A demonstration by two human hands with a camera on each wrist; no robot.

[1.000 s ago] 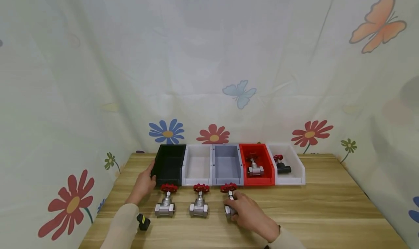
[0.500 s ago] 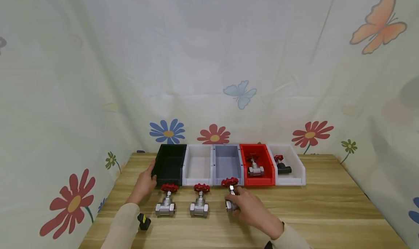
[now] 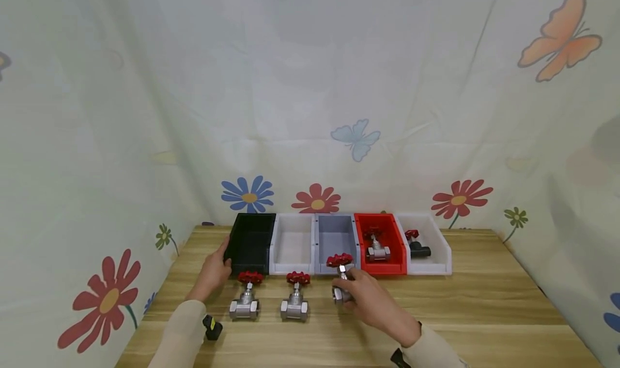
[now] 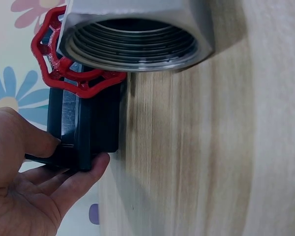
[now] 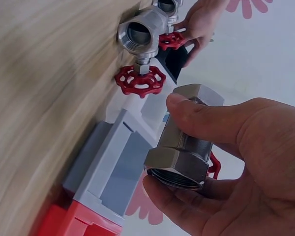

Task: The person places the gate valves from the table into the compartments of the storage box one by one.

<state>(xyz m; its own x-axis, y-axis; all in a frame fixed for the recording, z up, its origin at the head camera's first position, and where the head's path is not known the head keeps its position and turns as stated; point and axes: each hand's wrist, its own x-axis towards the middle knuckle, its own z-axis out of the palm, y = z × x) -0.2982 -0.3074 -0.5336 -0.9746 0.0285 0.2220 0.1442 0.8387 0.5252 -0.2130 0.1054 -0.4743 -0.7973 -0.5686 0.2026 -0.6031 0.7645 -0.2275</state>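
My right hand (image 3: 370,302) grips a metal gate valve (image 5: 179,140) with a red handwheel, thumb across its body and fingers beneath. In the head view the valve stands in front of the grey bin (image 3: 336,241), its handwheel overlapping the bin's front edge. At the left end of the row, my left hand (image 3: 213,274) pinches the side of the black bin (image 3: 250,244); the left wrist view shows the thumb on the rim and fingers below. Two similar valves stand on the table, one before the black bin (image 3: 244,308), another valve (image 3: 294,308) before the white bin (image 3: 293,244).
To the right, a red bin (image 3: 406,263) holds a metal valve (image 3: 378,249). Beside it, the end white bin (image 3: 443,249) contains a black pipe fitting (image 3: 419,249) and a red handwheel (image 3: 411,233). A flower-printed curtain (image 3: 310,88) hangs behind the wooden table (image 3: 484,314).
My right hand has lifted the valve off the table and carried it forward towards the grey bin. The left hand stays at the black bin.
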